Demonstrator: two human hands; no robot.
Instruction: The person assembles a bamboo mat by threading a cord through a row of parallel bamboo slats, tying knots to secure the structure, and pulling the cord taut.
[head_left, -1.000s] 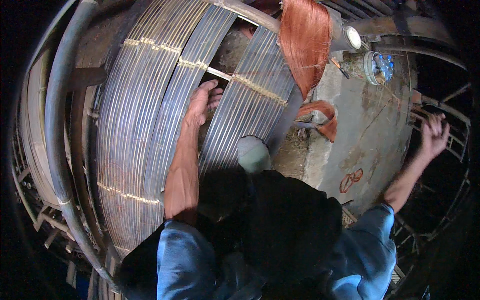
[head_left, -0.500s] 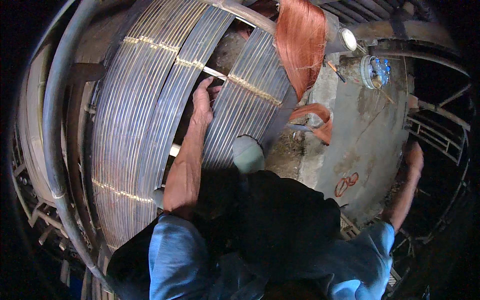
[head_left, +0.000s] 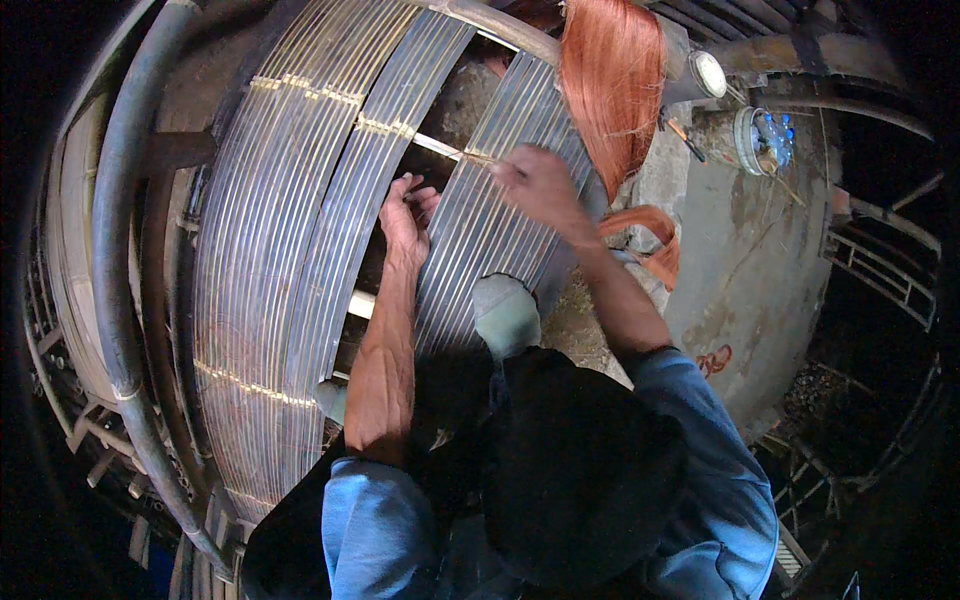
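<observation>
One wide panel [head_left: 260, 240] of grey strips, lined with pale seams, spreads at the person's left; a slim panel [head_left: 352, 205] of the same kind runs close beside it; past a dark gap lies a right panel [head_left: 475, 235], and a pale bar [head_left: 435, 147] crosses that gap near the upper end; the left hand [head_left: 406, 215] is over the gap, palm turned partly inward, its fingers loosely curled with the thumb near them (whether they pinch anything, I cannot tell); the right hand [head_left: 508, 172] is over the upper part of the right panel, its blurred fingers drawn together beside a thin pale strand [head_left: 478, 157]; I cannot tell if they grip it; a foot in a pale covering [head_left: 505, 312] shows at the lower part of the right panel; a broad hank of copper-coloured fibre [head_left: 612, 90] hangs just beyond the right hand, and a folded band [head_left: 655, 240] of similar colour lies below it; on the grey floor [head_left: 735, 270], well apart from the hands, are a bucket [head_left: 746, 142] with blue-capped clear bottles [head_left: 776, 140] and a small reddish coil [head_left: 714, 360].
</observation>
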